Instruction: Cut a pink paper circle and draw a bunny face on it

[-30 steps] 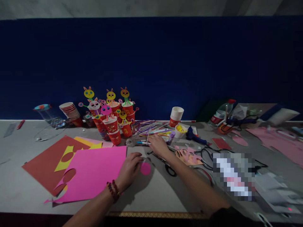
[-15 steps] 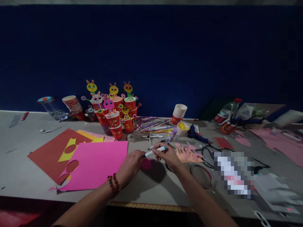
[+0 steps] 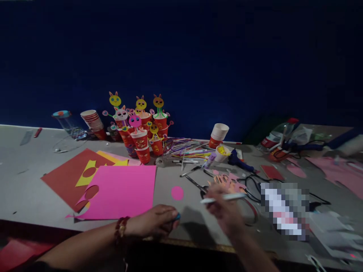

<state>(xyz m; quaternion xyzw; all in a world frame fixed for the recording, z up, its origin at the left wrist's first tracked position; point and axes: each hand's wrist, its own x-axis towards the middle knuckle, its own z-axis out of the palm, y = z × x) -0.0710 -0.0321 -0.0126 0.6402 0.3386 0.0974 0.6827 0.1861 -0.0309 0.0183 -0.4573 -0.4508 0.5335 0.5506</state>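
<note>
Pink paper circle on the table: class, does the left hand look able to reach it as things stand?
Probably yes: the left hand is close to the pink paper circle, with nothing visible lying between them, though it grips a small blue piece.

Blue wall (image 3: pixel 181 56): spread plain and dark from 9 o'clock through 12 to 3, deepened nearly to black towards 1
Pale strip (image 3: pixel 17 128): seen along the wall's foot at 9 o'clock
Grey tabletop (image 3: pixel 19 196): stretched across the lower half
Table edge (image 3: pixel 204 248): trimmed in dull gold-brown at 6 o'clock
Red surface (image 3: pixel 22 253): glimpsed below the table at 8 o'clock
Light: dimmed, soft shadows being cast
</note>
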